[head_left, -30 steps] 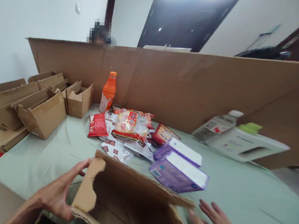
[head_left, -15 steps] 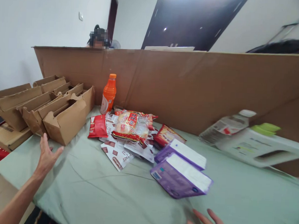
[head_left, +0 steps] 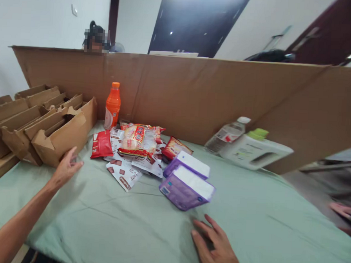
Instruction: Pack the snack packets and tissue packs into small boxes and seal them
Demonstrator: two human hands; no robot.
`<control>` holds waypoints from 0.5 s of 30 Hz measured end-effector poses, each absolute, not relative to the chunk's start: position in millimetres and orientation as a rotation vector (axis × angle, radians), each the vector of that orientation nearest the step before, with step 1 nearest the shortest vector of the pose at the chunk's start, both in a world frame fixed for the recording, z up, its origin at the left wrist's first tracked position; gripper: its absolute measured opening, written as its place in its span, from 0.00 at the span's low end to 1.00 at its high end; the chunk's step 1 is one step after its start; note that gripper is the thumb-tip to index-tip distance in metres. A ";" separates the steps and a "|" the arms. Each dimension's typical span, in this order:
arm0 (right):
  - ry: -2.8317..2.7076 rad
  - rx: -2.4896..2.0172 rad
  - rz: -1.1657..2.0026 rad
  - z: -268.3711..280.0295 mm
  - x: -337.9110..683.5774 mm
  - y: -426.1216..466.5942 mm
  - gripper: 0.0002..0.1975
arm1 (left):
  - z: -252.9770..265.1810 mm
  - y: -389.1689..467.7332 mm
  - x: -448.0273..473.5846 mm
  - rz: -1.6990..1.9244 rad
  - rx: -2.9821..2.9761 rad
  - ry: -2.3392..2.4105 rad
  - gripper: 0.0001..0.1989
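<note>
Green-clothed counter [head_left: 129, 227]: near edge partly cut off by the bottom of the view, right side blurred towards its edge
Cardboard panel [head_left: 195, 97]: upright along the far edge of the counter, its right end cut off by the view
Person [head_left: 96, 39]: behind the panel, only the head showing, blurred out
Row of cardboard boxes [head_left: 15, 127]: along the counter's left side towards the far left corner, the outermost cut off by the view; their insides are mostly hidden
Nearest box [head_left: 61, 139]: at the right end of that row, its front lower edge right at the left hand and well apart from the right hand
White jug [head_left: 255, 151]: far edge, right of the middle, tilted, the clear bottle [head_left: 226, 134] partly behind it
Left hand [head_left: 66, 169]: fingers loosely spread, fingertips at the nearest box; whether they press on it cannot be told
Right hand [head_left: 216, 247]: fingers apart and slightly bent, gripping nothing visible, low over the near part of the counter, wrist cut off
Purple packs [head_left: 187, 189]: two, side by side, just beyond the right hand
Orange bottle [head_left: 112, 106]: upright near the far edge
Snack packets [head_left: 138, 139]: heaped mid-counter, the lower ones partly covered
Red packet [head_left: 102, 144]: at the heap's left end
</note>
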State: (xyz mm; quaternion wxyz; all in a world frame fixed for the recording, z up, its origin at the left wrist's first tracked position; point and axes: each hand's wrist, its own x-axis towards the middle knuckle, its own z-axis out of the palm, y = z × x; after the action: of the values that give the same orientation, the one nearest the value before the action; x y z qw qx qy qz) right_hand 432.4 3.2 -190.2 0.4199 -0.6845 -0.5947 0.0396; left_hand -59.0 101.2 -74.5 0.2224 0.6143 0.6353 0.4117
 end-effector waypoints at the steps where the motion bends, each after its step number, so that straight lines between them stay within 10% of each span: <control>1: -1.476 -1.716 0.114 -189.7 430.9 3.9 0.23 | -72.6 112.4 -58.9 1.107 1.699 1.770 0.39; 15: -1.476 -1.682 0.124 -193.9 424.0 6.4 0.19 | -65.8 244.7 26.7 0.944 1.641 2.179 0.21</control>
State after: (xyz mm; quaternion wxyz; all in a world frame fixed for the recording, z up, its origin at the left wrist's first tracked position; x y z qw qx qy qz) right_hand 424.0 6.4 -193.9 0.4352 -0.6755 -0.5931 0.0498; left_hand 26.7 244.7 -65.8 0.1273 0.5639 0.7487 0.3245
